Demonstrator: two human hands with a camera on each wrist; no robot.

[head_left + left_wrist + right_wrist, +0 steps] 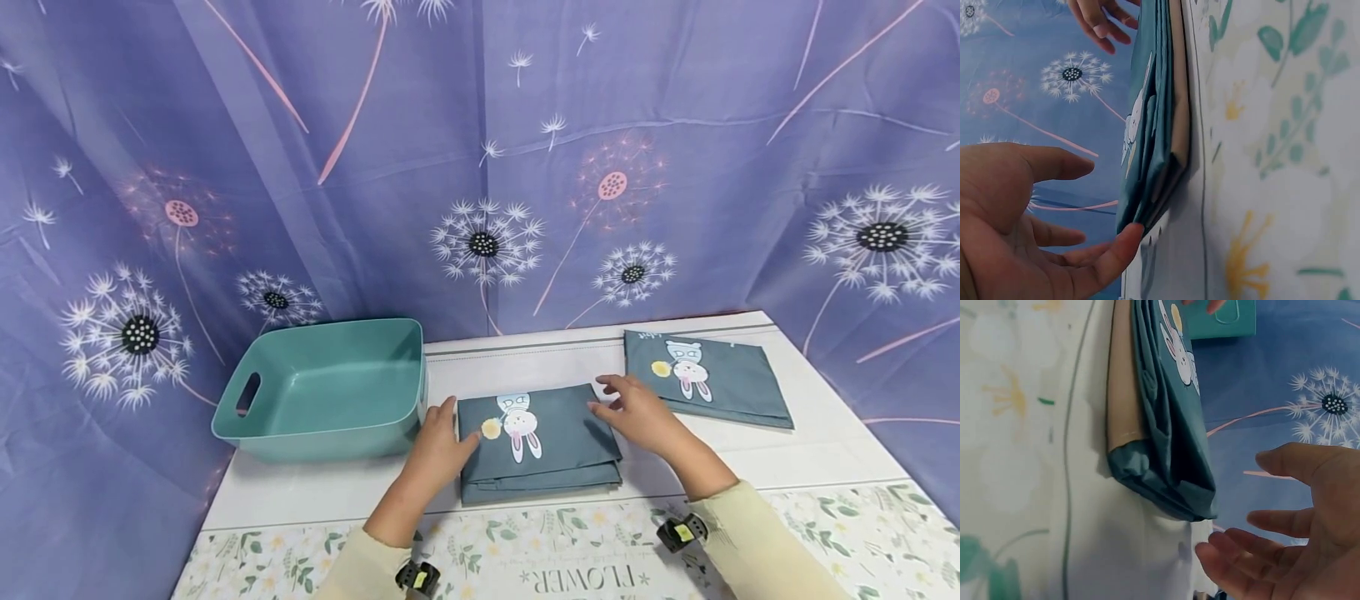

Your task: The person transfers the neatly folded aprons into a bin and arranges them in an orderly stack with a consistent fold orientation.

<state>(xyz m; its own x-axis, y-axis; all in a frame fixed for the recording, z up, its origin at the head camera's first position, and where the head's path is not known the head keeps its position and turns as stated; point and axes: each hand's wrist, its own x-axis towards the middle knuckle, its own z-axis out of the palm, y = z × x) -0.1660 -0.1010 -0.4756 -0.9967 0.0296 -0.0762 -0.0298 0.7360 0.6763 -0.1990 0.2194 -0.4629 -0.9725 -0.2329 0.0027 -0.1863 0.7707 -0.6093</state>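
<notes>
A folded dark teal cloth [558, 437] with a white rabbit print lies flat on the table, its layers stacked. Along its left side is my left hand [441, 446], fingers spread, one fingertip right at the cloth's corner in the left wrist view. My right hand [637, 414] hovers by the far right corner, fingers loosely bent with nothing in them; the right wrist view shows the fingertips beside the folded end. A tan strip [1127, 381] shows under the teal layers in both wrist views. Another folded cloth [723, 387] with the same print lies to the right.
An open green plastic bin [318, 442] with a handle cutout stands left of my left hand. The table [337, 508] has a white and floral cover. A purple dandelion-print curtain [390, 250] hangs behind the table and along both sides.
</notes>
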